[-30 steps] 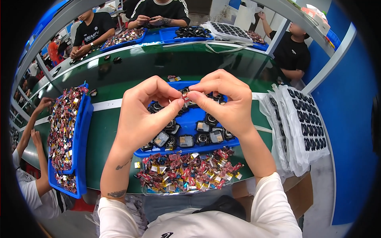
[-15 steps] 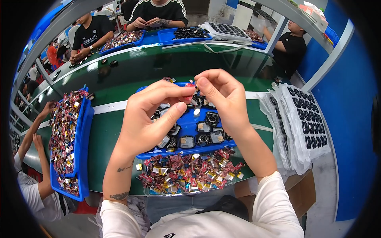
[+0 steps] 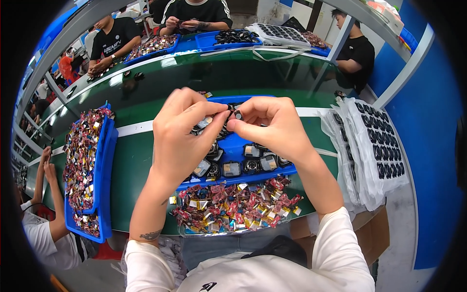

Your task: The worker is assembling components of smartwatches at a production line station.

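Note:
Above the blue tray (image 3: 228, 148), both my hands meet fingertip to fingertip over a small dark part (image 3: 238, 115) with a round silvery face. My left hand (image 3: 182, 134) is closed in a pinch at the part's left side. Thumb and fingers of my right hand (image 3: 277, 124) pinch it from the right. The fingers cover most of it, so its full shape is hidden. Several black square watch-like cases (image 3: 251, 167) lie in the tray below. At the tray's near edge is a heap of small red circuit boards (image 3: 238, 204) with silver and yellow pieces.
On the left stands a long blue tray (image 3: 103, 194) heaped with similar boards. Stacked white trays (image 3: 362, 160) of black parts stand at right. Co-workers sit across the green table (image 3: 194, 78) and at left; grey metal posts (image 3: 408, 73) frame the right side.
My right hand has come down and left to meet my left hand. The red piece at my left fingertips no longer shows; a dark part is there. The co-worker at far right has lowered their arms.

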`<act>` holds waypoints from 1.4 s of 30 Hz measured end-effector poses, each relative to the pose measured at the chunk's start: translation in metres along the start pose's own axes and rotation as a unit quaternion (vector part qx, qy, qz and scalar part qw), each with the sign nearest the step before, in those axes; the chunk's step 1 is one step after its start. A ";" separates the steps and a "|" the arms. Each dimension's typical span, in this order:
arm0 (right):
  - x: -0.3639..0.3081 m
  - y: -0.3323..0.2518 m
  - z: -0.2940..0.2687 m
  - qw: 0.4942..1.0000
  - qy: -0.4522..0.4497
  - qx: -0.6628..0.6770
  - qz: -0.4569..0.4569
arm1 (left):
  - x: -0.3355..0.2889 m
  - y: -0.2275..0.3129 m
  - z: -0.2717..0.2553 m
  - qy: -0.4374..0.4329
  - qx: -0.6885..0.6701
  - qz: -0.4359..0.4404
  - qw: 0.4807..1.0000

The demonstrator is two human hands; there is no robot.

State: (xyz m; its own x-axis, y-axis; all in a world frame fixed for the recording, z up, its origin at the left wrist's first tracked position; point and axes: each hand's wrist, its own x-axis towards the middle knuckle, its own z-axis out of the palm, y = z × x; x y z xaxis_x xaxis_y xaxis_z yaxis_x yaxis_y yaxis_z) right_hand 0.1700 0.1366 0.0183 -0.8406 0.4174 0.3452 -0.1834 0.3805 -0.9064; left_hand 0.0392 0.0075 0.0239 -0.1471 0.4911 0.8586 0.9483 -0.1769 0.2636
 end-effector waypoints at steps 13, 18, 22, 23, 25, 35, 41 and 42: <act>0.001 -0.004 -0.013 0.998 -0.026 0.038 -0.033 | -0.006 -0.003 0.003 -0.094 -0.295 -0.251 0.917; 0.005 -0.001 -0.015 0.999 0.008 0.039 -0.028 | -0.005 -0.004 -0.001 -0.140 -0.347 -0.277 0.885; 0.006 -0.002 -0.018 0.999 0.021 0.024 -0.040 | -0.004 -0.005 -0.001 -0.163 -0.333 -0.252 0.894; 0.005 -0.003 -0.018 0.999 0.030 0.013 -0.042 | -0.003 -0.005 -0.002 -0.163 -0.332 -0.252 0.894; 0.007 0.002 -0.017 0.998 0.034 0.014 -0.050 | -0.004 -0.009 -0.003 -0.181 -0.357 -0.268 0.877; 0.005 0.000 -0.019 0.998 -0.016 0.062 -0.027 | -0.003 -0.008 -0.001 -0.149 -0.328 -0.309 0.880; 0.002 -0.004 -0.023 0.983 -0.087 0.161 0.010 | -0.002 -0.008 -0.005 -0.177 -0.373 -0.260 0.873; 0.002 -0.002 -0.022 0.983 -0.089 0.162 0.012 | -0.001 -0.007 -0.006 -0.186 -0.392 -0.268 0.860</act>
State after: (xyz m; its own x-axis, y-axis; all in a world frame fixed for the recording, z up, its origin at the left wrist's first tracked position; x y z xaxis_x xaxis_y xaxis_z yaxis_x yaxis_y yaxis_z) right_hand 0.1795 0.1548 0.0265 -0.9168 0.2617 0.3016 -0.2912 0.0787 -0.9534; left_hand 0.0307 0.0032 0.0236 -0.2652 0.8944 0.3601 0.2701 -0.2896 0.9182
